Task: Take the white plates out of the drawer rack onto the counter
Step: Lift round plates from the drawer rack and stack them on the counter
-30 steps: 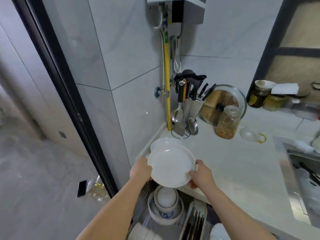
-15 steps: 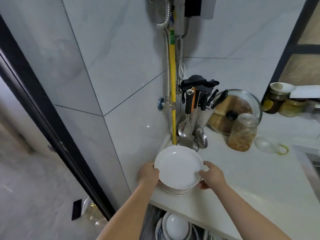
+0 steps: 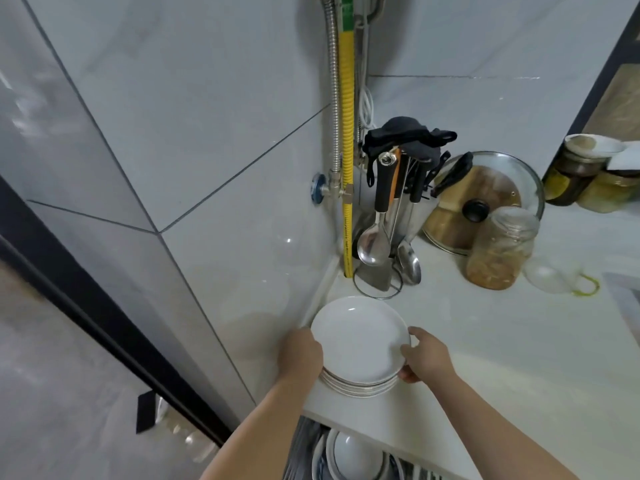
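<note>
A: Stack of round white plates (image 3: pixel 360 344) sitting on the pale stone table (image 3: pixel 502 348), close to its near edge and just beside the grey tiled wall (image 3: pixel 194 140).
B: Left hand (image 3: pixel 300 353) on the stack's left rim, fingers curled round it; right hand (image 3: pixel 425 355) on the right rim, thumb on top, fingers tucked beneath. Each grip closed on the stack.
A: Containers?
B: Open drawer rack (image 3: pixel 349 459) below the table edge, with a white bowl (image 3: pixel 353 455) nested in other dishes. Wire utensil stand (image 3: pixel 384 216) in the corner, hung with a steel ladle, spatula and spoon, dark cloth draped on top. Clear glass jar (image 3: pixel 498 251) of brownish food beside a glass pot lid (image 3: pixel 485 199) leaning on the wall. Two more jars (image 3: pixel 588 181) far right, contents yellowish.
A: Hard to read?
B: Drawer mostly cut off by the lower edge and hidden under the table. Number of plates not countable; only rims showing. Something clear with a yellow ring (image 3: pixel 561 275) right of the jar, blurred.
A: Against half a second back?
B: Stack lower, now set flat on the table. View shifted nearer and downward, less of the drawer showing.
</note>
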